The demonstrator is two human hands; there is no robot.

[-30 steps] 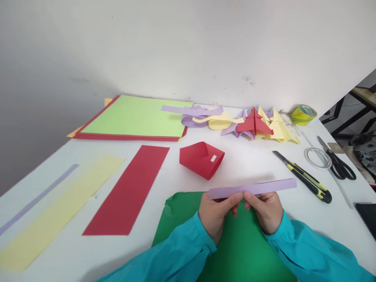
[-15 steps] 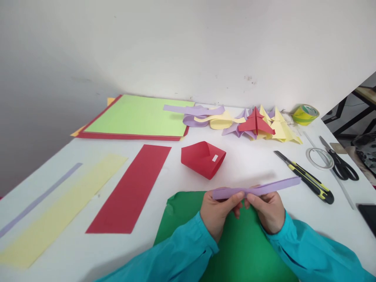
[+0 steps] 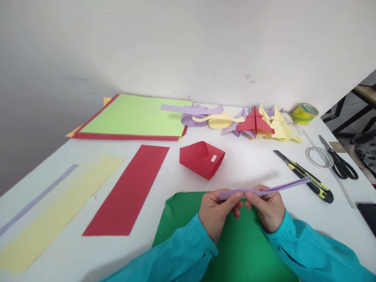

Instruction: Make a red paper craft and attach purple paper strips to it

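Observation:
My left hand [image 3: 216, 211] and my right hand [image 3: 267, 207] both pinch a long purple paper strip [image 3: 279, 187] just above a green sheet [image 3: 235, 250]. The strip lies nearly edge-on to me, with its right end pointing out over the table toward the utility knife [image 3: 305, 177]. Fingers of both hands are closed on the strip near its left half. Teal sleeves cover both my forearms. A red paper piece taped into a pocket shape [image 3: 202, 158] lies just beyond the hands.
Red strip [image 3: 129, 188], pale yellow strip [image 3: 58, 211] and thin purple strip [image 3: 38, 197] lie left. Green and red sheets [image 3: 135, 117] are stacked at the back. Folded paper shapes [image 3: 255, 123], tape rolls [image 3: 304, 113], a clear tape ring [image 3: 319, 156], scissors [image 3: 337, 160] sit right.
The purple strip has turned from flat-facing to nearly edge-on and slid to the right through my fingers; its right end now reaches the knife. My hands stayed in place.

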